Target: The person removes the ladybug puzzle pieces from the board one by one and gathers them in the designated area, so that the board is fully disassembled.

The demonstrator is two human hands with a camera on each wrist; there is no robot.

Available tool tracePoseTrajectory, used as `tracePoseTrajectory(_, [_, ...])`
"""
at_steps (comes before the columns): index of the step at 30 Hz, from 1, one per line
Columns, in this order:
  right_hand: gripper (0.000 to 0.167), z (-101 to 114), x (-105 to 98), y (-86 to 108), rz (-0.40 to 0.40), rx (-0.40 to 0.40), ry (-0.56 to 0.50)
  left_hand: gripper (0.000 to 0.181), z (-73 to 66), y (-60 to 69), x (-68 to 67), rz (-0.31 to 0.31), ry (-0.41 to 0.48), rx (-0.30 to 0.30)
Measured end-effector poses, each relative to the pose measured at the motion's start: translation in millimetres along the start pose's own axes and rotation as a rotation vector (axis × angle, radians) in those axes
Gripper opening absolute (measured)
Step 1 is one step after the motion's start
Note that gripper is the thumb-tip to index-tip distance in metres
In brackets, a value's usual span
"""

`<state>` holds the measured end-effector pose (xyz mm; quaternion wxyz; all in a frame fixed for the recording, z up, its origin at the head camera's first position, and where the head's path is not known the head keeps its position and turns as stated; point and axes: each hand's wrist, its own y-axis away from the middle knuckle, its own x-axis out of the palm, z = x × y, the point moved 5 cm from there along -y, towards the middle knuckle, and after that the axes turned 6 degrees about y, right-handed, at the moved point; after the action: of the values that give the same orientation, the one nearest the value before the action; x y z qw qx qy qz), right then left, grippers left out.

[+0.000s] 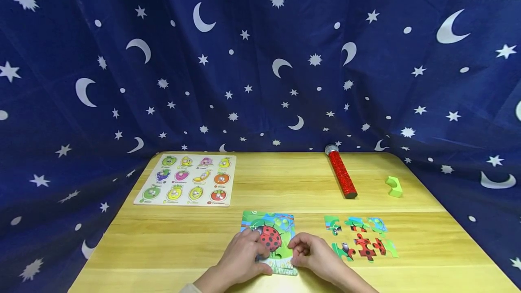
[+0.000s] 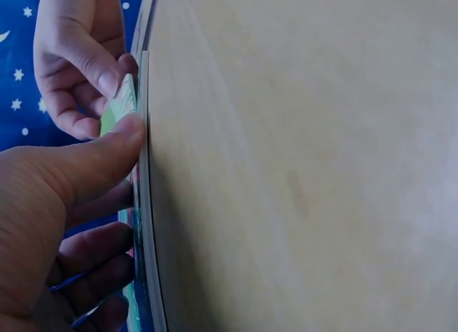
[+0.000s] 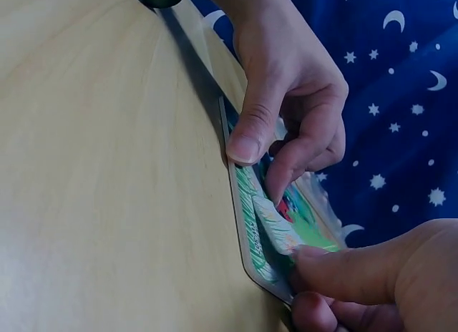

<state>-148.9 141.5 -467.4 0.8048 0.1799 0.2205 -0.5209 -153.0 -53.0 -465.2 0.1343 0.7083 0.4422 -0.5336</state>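
A square ladybug jigsaw puzzle (image 1: 270,238) sits in its shallow board (image 3: 240,232) at the near middle of the table. My left hand (image 1: 243,253) rests over the puzzle's left and near side, its thumb pressing the near rim in the right wrist view. At the near right corner, my right hand (image 1: 315,254) pinches a jigsaw piece (image 3: 275,228) printed with pale flowers and green. That piece is tilted, with one edge raised above the board. Part of the picture is hidden under the left fingers.
Several loose ladybug jigsaw pieces (image 1: 366,248) lie right of the board. Farther back are a red glittery microphone (image 1: 342,173) and a light-green notched block (image 1: 394,187). A fruit picture board (image 1: 185,180) lies back left. A blue star-patterned curtain (image 1: 260,58) surrounds the table.
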Motion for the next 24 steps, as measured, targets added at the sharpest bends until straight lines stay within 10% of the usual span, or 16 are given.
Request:
tracePoseTrajectory(10, [0.036, 4, 7, 3.3, 0.072, 0.047, -0.045, 0.03, 0.1, 0.1, -0.1, 0.01, 0.02, -0.008])
tracePoseTrajectory(18, [0.052, 18, 14, 1.8, -0.012, -0.08, 0.333, 0.029, -0.3, -0.6, 0.3, 0.013, 0.028, -0.012])
tracePoseTrajectory(24, [0.046, 16, 13, 6.0, -0.078, -0.073, 0.421, 0.031, 1.0, 0.3, 0.6, 0.019, 0.032, -0.015])
